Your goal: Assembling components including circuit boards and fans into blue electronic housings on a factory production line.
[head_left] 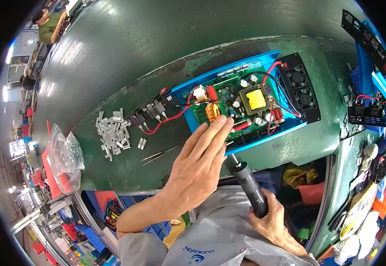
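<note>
Black and cylindrical, the electric screwdriver (249, 184) sits in the grip of the right hand (275, 226), whose fingers are wrapped around its lower barrel; its metal tip points up toward the near edge of the blue case (264, 137). The hand rests low in the view, against the person's grey clothing.

Left hand (199, 166): held flat, grip spread with the fingers straight and side by side, holding nothing. Its fingertips (221, 122) lie over the near left part of the green circuit board (233, 104); whether they press on it cannot be told.

Circuit board: seated in the open blue case on the green tabletop (166, 164). It carries a yellow transformer (255, 99), a copper coil (212, 112) and several silver-topped capacitors. Red and black wires run from it to two black fans (301, 86) at the right end of the case, and to a black panel of sockets (150, 113) lying just left of the case.

Left of the sockets: a loose heap of small silver metal pieces (112, 132), with two more pieces just beside it. Metal tweezers (157, 155) lie between that heap and the left hand. A clear plastic bag (66, 157) rests at the left edge of the tabletop.

Far right: another black socket panel (366, 114) with red wires.
</note>
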Action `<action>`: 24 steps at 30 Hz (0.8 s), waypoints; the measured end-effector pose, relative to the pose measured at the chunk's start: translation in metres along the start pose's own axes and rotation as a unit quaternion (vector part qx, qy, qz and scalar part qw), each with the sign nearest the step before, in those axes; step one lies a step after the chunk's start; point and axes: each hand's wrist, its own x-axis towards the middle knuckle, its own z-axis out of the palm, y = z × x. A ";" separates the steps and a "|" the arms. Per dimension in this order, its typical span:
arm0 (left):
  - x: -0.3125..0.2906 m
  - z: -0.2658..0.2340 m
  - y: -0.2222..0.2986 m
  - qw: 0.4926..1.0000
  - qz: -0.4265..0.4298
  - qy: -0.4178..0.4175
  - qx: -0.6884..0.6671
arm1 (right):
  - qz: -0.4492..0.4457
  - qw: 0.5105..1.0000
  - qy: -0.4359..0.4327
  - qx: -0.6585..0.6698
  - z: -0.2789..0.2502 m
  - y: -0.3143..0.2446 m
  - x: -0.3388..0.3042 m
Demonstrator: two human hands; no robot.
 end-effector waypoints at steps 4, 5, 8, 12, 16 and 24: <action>0.002 -0.002 0.003 1.000 0.011 -0.002 0.014 | 0.053 0.996 -0.069 0.021 -0.004 0.002 -0.009; 0.002 -0.004 0.003 1.000 0.010 -0.013 0.002 | 0.061 0.993 -0.094 0.038 -0.007 0.005 -0.012; 0.006 -0.005 0.002 1.000 0.010 -0.014 -0.008 | 0.068 0.978 -0.151 0.127 -0.019 0.016 -0.015; 0.001 -0.008 0.008 0.995 0.004 0.097 -0.002 | 0.059 0.926 -0.211 0.309 -0.039 0.022 -0.019; -0.025 -0.016 0.028 0.932 -0.043 0.025 -0.359 | 0.059 0.803 -0.347 0.480 -0.054 0.024 -0.006; -0.034 0.027 0.053 0.714 -0.075 0.014 -0.696 | -0.057 0.837 -0.339 0.425 -0.057 0.010 0.029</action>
